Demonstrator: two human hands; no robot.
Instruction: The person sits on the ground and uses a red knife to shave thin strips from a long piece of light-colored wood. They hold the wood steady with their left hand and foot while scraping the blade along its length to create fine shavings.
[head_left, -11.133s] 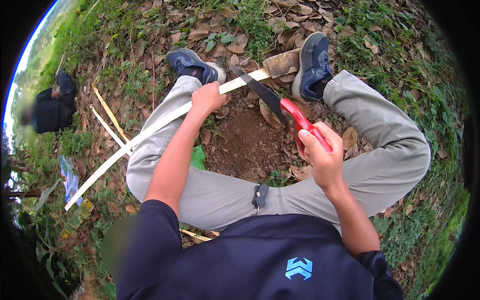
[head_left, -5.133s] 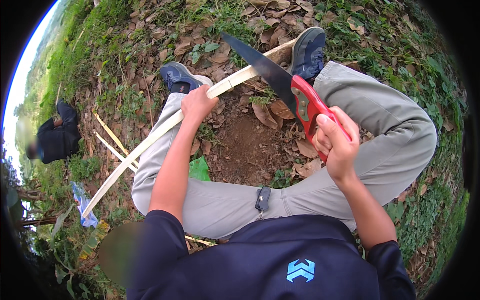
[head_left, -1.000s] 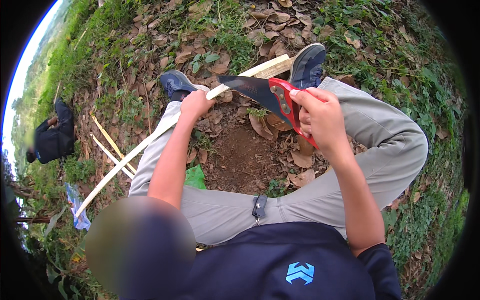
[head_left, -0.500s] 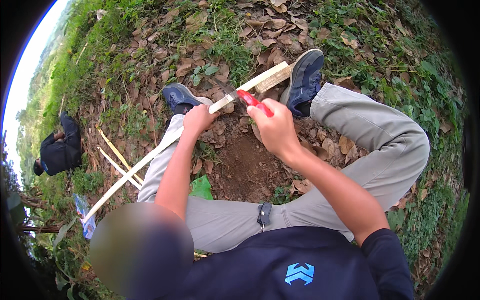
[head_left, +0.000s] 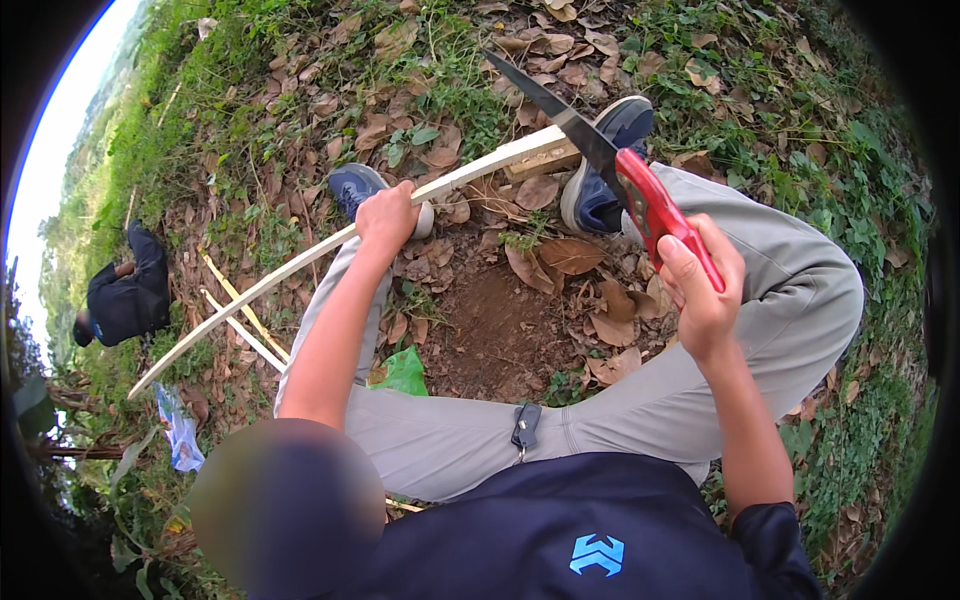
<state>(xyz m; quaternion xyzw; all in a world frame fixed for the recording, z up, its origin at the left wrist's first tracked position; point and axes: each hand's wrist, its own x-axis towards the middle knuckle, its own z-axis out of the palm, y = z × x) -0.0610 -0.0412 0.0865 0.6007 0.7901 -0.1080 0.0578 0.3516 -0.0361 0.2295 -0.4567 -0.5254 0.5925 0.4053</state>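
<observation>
A long, pale strip of wood or bamboo (head_left: 270,281) runs from the lower left up toward my shoes. My left hand (head_left: 386,216) is closed around it near my left shoe. The strip's far end rests by a short wooden block (head_left: 545,161) beside my right shoe. In my right hand (head_left: 703,278) is a red-handled saw (head_left: 655,205), held up over my right knee. Its dark blade points up and left, passing above the strip's far end in the picture, apart from my left hand.
Two yellowish strips (head_left: 240,328) lie crossed on the ground at left, near a plastic bag (head_left: 180,432). A green leaf-like piece (head_left: 402,373) sits by my left thigh. Bare soil (head_left: 490,325) and dry leaves lie between my legs. Another person (head_left: 130,290) sits far left.
The saw has lifted off the strip and swung to the right, its blade now pointing up and left. My left hand has shifted slightly left with the strip, whose near end moved left and up.
</observation>
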